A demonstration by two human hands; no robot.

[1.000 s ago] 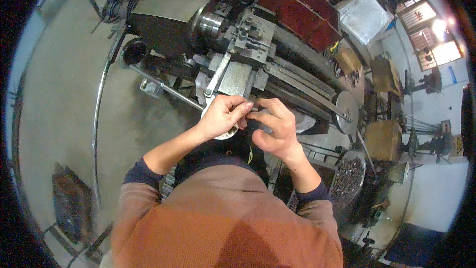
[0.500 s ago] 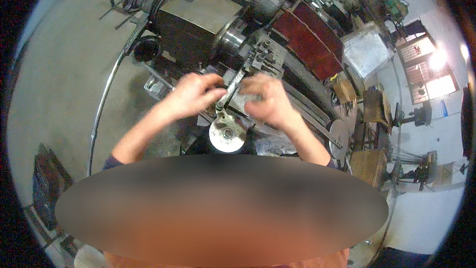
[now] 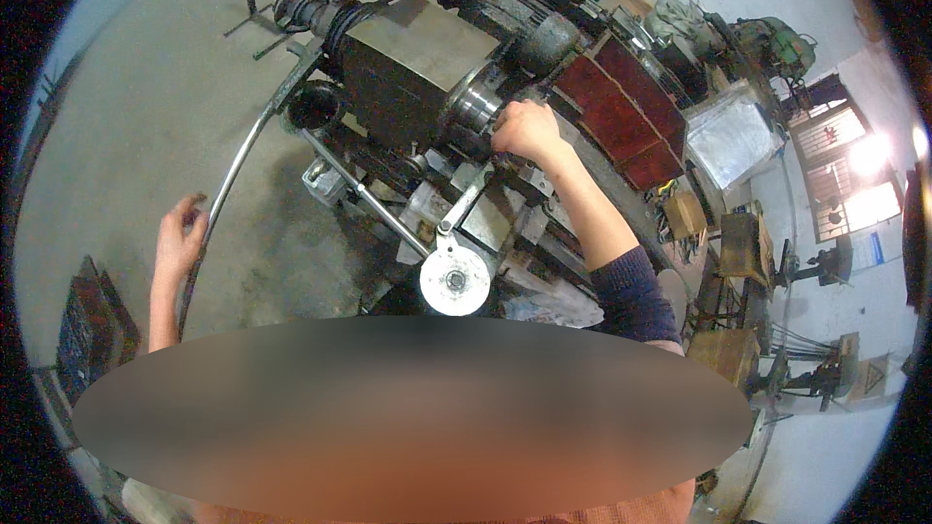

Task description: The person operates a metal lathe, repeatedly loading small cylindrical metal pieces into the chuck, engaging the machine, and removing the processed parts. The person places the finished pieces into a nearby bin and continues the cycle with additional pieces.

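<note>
A lathe-like machine with a metal headstock [image 3: 417, 34] stands in front of me. My right hand [image 3: 527, 130] reaches forward to the shiny round spindle nose [image 3: 478, 107]. Its fingers are curled in at the spindle's face, and what they hold is hidden behind the hand. Out to the left, my left hand [image 3: 180, 241] is beside a long bent metal lever [image 3: 236, 167], with fingers and thumb apart. Nearer me are a round pale metal disc [image 3: 454, 281] and a flat metal handle [image 3: 467, 200] joined above it.
Behind the spindle lie a dark red metal cover [image 3: 621, 107] and a grey motor [image 3: 524, 27]. A straight metal rod [image 3: 369, 196] slants toward the disc. To the right are a plastic-wrapped block [image 3: 730, 141], a cardboard box [image 3: 684, 214] and other machines by the wall.
Both hands have left the area around the flat handle. My left hand swung out left to the long lever, while my right hand moved forward to the spindle. The view shifted slightly.
</note>
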